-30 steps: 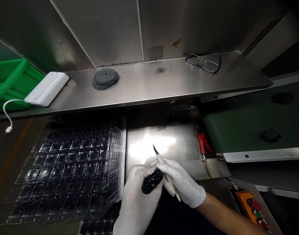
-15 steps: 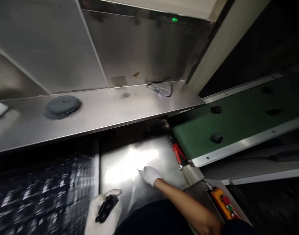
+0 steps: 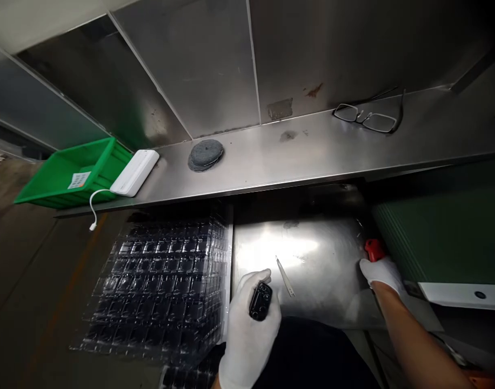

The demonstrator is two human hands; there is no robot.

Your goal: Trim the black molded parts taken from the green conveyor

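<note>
A white glove covers my left hand (image 3: 253,319), whose fingers wrap round a small black part (image 3: 261,301) with round details on its face. My right hand (image 3: 381,273), also gloved in white, is closed on the red tool (image 3: 374,249) at the right side of the metal worktop (image 3: 324,270). Between the hands, a pair of tweezers (image 3: 285,276) lies on the worktop, touched by neither. Stacked clear trays (image 3: 158,281) with dark pockets are left of my left hand.
Above the worktop runs a metal shelf (image 3: 263,162) bearing glasses (image 3: 367,119), round grey pads (image 3: 206,154), a white device (image 3: 136,172) with a short cable and a green bin (image 3: 69,170). A green conveyor (image 3: 454,227) is at the right.
The view has swung left, bringing the green bin and white device into sight. My right hand has left the tweezers on the worktop and moved right to the red tool. My left hand still holds the black part.
</note>
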